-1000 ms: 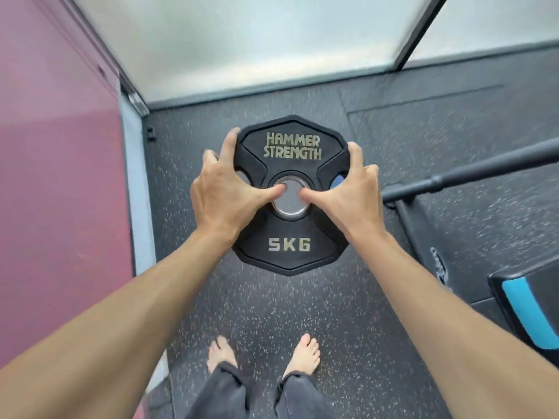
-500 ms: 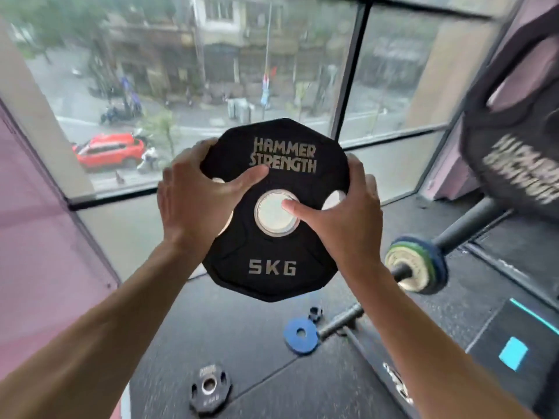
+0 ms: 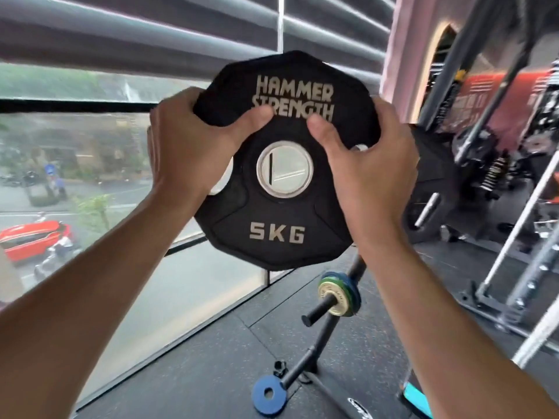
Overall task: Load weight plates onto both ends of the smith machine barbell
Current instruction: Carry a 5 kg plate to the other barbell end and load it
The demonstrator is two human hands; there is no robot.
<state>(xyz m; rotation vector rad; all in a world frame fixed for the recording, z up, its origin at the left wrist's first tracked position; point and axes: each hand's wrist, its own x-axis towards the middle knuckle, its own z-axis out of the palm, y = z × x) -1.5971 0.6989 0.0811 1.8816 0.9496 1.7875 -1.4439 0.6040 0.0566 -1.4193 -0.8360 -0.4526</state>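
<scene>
Plate (image 3: 281,207) held upright between left hand (image 3: 184,152) and right hand (image 3: 369,167).

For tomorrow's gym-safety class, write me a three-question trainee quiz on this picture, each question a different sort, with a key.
1. True or false: both hands grip the black plate.
2. Which weight is printed on it? A 10KG; B 5KG; C 20KG.
3. Fill in: on the floor by the low bar lies a small ____ disc.

Key: 1 true, the left hand and right hand hold its upper sides, thumbs in front. 2 B. 3 blue.
</scene>
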